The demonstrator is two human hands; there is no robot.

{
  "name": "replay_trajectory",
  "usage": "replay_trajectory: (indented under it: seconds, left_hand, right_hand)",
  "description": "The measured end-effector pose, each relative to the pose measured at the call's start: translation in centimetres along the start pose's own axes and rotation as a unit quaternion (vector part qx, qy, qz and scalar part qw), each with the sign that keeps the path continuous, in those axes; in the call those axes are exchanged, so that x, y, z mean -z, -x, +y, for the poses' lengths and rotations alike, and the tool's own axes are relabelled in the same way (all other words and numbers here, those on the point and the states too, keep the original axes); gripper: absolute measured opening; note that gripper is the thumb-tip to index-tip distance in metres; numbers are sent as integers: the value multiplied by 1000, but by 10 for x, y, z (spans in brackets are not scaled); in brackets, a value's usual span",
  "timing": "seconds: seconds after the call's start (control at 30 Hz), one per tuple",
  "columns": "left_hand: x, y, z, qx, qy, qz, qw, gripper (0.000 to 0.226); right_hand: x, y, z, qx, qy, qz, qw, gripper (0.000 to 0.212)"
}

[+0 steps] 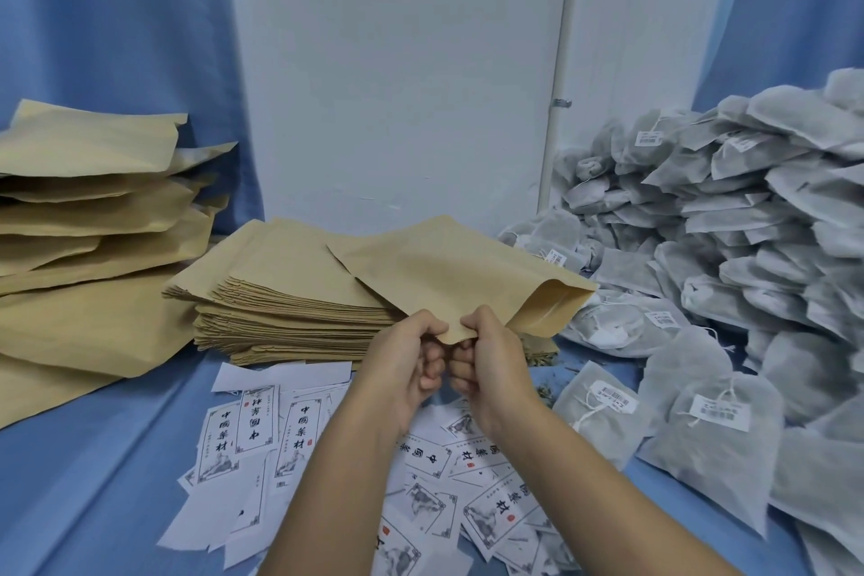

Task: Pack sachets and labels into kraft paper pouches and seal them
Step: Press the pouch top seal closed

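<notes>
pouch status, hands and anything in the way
Both gripping: left hand and right hand pinch kraft pouch at its near edge. Pouch lifted, mouth open toward sachets, unsealed. Nothing blocking the mouth.

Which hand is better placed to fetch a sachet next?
Probably the right hand: the sachet pile lies on its side, where the pouch opens; the left hand can hold it.

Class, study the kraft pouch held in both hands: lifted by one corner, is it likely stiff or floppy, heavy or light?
The kraft pouch seems fairly stiff: pinched at one corner by the left hand and right hand, it juts out without drooping. Probably light, since a pinch alone carries it.
</notes>
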State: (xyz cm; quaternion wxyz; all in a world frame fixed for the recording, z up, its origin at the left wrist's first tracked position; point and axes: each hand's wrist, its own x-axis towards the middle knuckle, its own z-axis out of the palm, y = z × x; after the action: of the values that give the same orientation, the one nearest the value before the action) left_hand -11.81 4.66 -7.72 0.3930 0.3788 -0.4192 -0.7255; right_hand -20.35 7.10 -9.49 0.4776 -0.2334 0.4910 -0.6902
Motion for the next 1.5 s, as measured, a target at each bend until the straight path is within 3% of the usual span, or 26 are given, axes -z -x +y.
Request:
replay_trajectory:
  seconds: [0.1, 0.7, 0.93, 1.07, 1.33, 1.5]
  left_hand:
    - [1, 0, -1, 5, 8, -5, 1000, 26]
    - [9, -2, 2, 12, 62, -3, 998, 24]
    - [6, -2, 0, -39, -21, 46, 998, 19]
    - [7, -1, 1, -46, -14, 52, 998, 26]
    - [13, -2, 4, -25, 17, 33, 999, 28]
    - [17, -2, 8, -41, 39, 64, 996, 27]
  right_hand:
    - [0, 0, 0, 13, 27, 0, 1000, 34]
    - [12, -10, -6, 3, -49, 12, 999, 30]
    - [9, -7, -5, -4, 1, -28, 1000, 34]
    - [10, -9, -4, -5, -68, -1, 998, 32]
    - [15, -15, -10, -6, -69, 37, 997, 33]
    - [18, -15, -13, -14, -95, 35, 995, 32]
